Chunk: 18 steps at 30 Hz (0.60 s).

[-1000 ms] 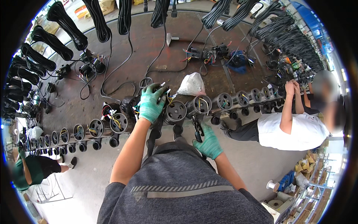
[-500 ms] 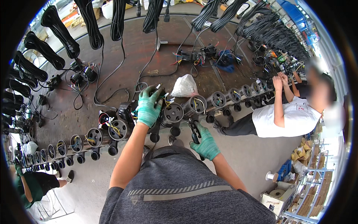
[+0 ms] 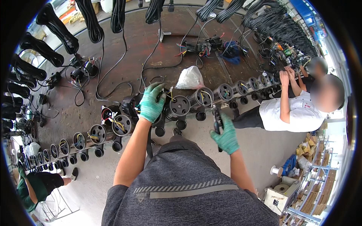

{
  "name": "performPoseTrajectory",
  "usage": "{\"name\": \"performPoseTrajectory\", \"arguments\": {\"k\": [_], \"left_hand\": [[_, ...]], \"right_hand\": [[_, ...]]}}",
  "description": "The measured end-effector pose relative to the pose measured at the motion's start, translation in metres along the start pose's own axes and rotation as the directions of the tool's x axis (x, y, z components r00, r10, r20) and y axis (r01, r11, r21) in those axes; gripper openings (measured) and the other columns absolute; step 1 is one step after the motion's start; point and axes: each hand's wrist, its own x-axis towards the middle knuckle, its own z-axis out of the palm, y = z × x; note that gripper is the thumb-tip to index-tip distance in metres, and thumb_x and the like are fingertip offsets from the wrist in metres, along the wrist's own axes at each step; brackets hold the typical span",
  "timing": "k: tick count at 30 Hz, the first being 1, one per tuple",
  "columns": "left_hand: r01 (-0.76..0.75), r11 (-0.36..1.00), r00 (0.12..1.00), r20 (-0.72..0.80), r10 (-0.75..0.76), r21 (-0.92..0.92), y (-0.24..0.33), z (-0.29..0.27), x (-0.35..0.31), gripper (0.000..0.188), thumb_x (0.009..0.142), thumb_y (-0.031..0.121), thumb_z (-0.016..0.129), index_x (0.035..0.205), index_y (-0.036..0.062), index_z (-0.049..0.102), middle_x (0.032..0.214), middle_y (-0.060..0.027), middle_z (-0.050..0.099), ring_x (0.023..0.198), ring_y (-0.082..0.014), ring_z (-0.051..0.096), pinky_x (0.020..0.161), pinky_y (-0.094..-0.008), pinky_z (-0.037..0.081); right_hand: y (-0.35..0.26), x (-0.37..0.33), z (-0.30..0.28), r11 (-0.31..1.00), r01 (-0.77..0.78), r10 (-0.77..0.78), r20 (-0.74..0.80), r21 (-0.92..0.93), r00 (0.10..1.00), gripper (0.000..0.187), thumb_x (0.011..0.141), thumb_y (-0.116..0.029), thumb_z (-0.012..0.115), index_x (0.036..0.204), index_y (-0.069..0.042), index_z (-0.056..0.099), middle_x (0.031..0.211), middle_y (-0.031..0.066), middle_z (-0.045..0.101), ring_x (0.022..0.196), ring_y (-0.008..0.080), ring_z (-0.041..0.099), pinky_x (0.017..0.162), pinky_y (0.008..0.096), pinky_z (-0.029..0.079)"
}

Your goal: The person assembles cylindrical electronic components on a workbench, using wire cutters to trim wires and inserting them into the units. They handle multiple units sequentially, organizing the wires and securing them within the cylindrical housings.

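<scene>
My left hand [image 3: 152,102], in a green striped glove, bends its fingers down over a black part with wires beside an open-ended black cylinder [image 3: 178,107]. What the fingertips grip is hidden. My right hand [image 3: 227,135], gloved alike, is closed round black-handled pliers [image 3: 217,121]. The pliers' jaws point up, close to the near side of another cylinder [image 3: 204,97] with yellow and white wires in its mouth. Left of my left hand sits a black part [image 3: 131,104], next to a cylinder with yellow wires [image 3: 121,125].
A white plastic bag [image 3: 189,78] stands behind the row of cylinders along the table edge. Coiled black cables [image 3: 90,22] hang at the far side of the brown table [image 3: 124,81]. A person in white [image 3: 284,113] works at the right, another in green [image 3: 29,188] at the left.
My right hand has moved right and slightly up with the pliers. My left hand stays at the same spot, its fingers now lower over the part; white connectors near its fingertips no longer show.
</scene>
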Motion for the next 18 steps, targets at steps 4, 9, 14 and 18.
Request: {"name": "performPoseTrajectory", "arguments": {"k": [4,9,14,18], "left_hand": [[-0.073,0.997,0.996,-0.045,0.074,0.009,-0.006,0.005,0.001,0.034,0.098,0.005,0.069,0.131,0.0063,0.073,0.132,-0.0168,0.068,0.118,-0.039,0.066,0.102,-0.045,0.054],[-0.038,0.999,0.999,-0.024,0.037,-0.032,-0.001,0.007,0.003,0.033,0.098,0.004,0.068,0.131,0.0058,0.072,0.131,-0.0167,0.069,0.118,-0.0384,0.066,0.103,-0.0431,0.054],[0.11,0.977,0.993,-0.015,-0.115,-0.181,0.0,0.003,0.004,0.033,0.1,0.004,0.067,0.133,0.003,0.072,0.13,-0.0155,0.07,0.116,-0.0325,0.071,0.102,-0.0388,0.055],[0.13,0.978,0.988,-0.058,-0.141,-0.163,0.004,-0.001,0.005,0.029,0.103,0.006,0.066,0.13,-0.0012,0.073,0.127,-0.016,0.073,0.115,-0.028,0.071,0.103,-0.0368,0.054]], "right_hand": [[0.004,0.012,-0.055,0.996,-0.077,0.072,-0.103,-0.045,0.992,0.087,0.075,-0.011,0.082,0.153,0.005,0.048,0.133,0.0218,0.057,0.119,0.0366,0.062,0.107,0.0446,0.052],[0.021,0.023,-0.112,0.96,-0.163,0.189,-0.101,0.227,0.977,0.087,0.078,0.01,0.055,0.163,0.0,0.04,0.145,0.0141,0.06,0.123,0.0217,0.062,0.104,0.0325,0.051],[0.052,0.059,-0.12,0.83,-0.293,0.303,0.058,0.474,0.951,0.079,0.088,0.011,0.054,0.164,-0.002,0.038,0.121,0.0088,0.068,0.098,0.0161,0.066,0.083,0.0289,0.057],[0.053,0.096,-0.104,0.745,-0.362,0.275,0.237,0.561,0.932,0.062,0.095,0.005,0.059,0.155,-0.001,0.046,0.109,0.0078,0.072,0.079,0.0139,0.066,0.067,0.0298,0.056]]}}
